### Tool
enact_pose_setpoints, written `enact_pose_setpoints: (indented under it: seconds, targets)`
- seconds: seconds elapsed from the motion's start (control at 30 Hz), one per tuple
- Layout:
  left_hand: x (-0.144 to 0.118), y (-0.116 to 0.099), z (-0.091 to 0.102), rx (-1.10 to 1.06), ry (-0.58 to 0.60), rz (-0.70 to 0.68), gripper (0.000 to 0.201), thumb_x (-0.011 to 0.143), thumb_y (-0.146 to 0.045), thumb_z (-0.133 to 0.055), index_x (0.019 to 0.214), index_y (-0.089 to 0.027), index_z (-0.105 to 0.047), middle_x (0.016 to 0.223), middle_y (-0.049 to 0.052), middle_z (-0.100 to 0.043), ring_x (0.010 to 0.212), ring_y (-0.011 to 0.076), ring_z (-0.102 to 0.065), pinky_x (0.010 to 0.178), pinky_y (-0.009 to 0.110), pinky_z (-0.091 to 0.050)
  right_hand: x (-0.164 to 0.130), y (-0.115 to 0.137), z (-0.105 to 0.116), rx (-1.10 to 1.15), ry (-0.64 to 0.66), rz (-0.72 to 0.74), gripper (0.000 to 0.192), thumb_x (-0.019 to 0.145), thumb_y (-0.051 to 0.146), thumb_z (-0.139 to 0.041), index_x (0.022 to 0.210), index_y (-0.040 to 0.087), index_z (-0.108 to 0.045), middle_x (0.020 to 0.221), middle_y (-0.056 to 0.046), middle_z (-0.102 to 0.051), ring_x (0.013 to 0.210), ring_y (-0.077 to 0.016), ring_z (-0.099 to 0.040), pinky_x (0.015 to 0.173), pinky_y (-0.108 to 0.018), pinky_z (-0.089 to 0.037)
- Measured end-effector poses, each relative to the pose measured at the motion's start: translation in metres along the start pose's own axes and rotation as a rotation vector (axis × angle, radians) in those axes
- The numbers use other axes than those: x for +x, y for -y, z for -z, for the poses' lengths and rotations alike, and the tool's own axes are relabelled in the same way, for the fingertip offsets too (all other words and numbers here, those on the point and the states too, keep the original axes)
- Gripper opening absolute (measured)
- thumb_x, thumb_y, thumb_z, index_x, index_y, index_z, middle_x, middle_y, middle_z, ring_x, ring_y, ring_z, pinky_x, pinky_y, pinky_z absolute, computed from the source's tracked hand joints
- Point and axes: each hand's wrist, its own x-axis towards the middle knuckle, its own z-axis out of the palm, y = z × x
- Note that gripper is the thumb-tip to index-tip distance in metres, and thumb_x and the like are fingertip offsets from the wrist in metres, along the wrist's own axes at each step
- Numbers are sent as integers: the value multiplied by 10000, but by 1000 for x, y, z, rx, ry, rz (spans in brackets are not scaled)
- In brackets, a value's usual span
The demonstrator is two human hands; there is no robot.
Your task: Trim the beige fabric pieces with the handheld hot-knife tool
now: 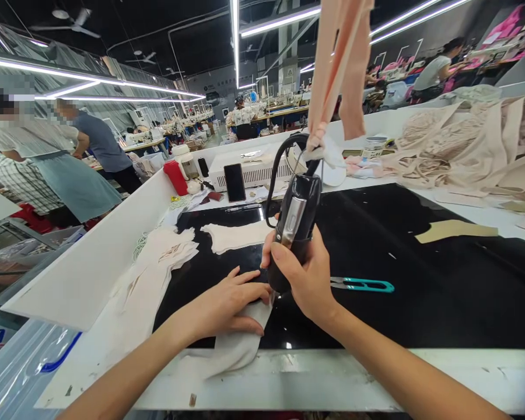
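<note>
Left hand (227, 300) flat, fingers spread, pressing cloth (236, 344) at mat's (420, 303) near edge. Right hand (304, 274) clenched round upright black tool (295, 224), tip at cloth. Snips (363, 284) at 3 o'clock of right hand. Cut pieces (236, 235) at 11 o'clock.

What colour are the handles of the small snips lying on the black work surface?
Teal, on the snips right of the right hand; head view.

tool (295, 233): black with a silver panel
fabric piece (238, 341): pale cream, plain
work mat (420, 303): glossy black
snips (367, 284): teal handles
hanging straps (341, 64): peach, upper centre
bottle (175, 177): red
</note>
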Motion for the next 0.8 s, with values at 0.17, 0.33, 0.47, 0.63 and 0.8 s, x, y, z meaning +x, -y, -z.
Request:
enact_pose_setpoints:
  seconds: [0.17, 0.33, 0.47, 0.63, 0.8]
  targets:
    - [-1, -1, 1, -20, 22, 37, 370, 875, -322, -829, 1164, -255, -608, 1367, 46, -635, 1452, 320, -468, 1225, 712, -239, -1, 0, -2, 0, 2, -17, 266, 822, 377, -728, 932, 250, -522, 736, 57, -588, 602, -132, -562, 583, -290, -512]
    - [0, -3, 2, -46, 26, 40, 375, 875, -304, -829, 1160, -261, -591, 1363, 31, -634, 1472, 327, -440, 1221, 737, -215, -3, -3, -1, -11, 11, -12, 277, 821, 385, -730, 934, 251, -515, 741, 57, -577, 626, -131, -545, 598, -295, -513]
    - [-1, -2, 0, -44, 17, 30, 375, 876, -317, -829, 1167, -254, -600, 1332, 32, -652, 1482, 333, -424, 1224, 719, -240, -4, -3, -1, -43, -5, -15, 234, 825, 362, -708, 949, 249, -545, 758, 46, -563, 658, -136, -526, 612, -300, -506]
    - [0, 1, 0, -57, 42, 35, 388, 890, -386, -813, 1201, -254, -622, 1330, 45, -664, 1497, 335, -403, 1243, 698, -212, -7, -2, -3, -36, -20, -33, 236, 824, 372, -717, 939, 253, -549, 775, 38, -585, 648, -142, -551, 611, -313, -517]
    - [3, 2, 0, -77, 16, -6, 464, 867, -352, -845, 1271, -263, -635, 1436, 56, -609, 1526, 285, -358, 1295, 594, -177, -14, -3, -3, 3, 22, -7, 280, 836, 399, -744, 994, 268, -554, 814, 25, -641, 660, -156, -602, 639, -336, -549]
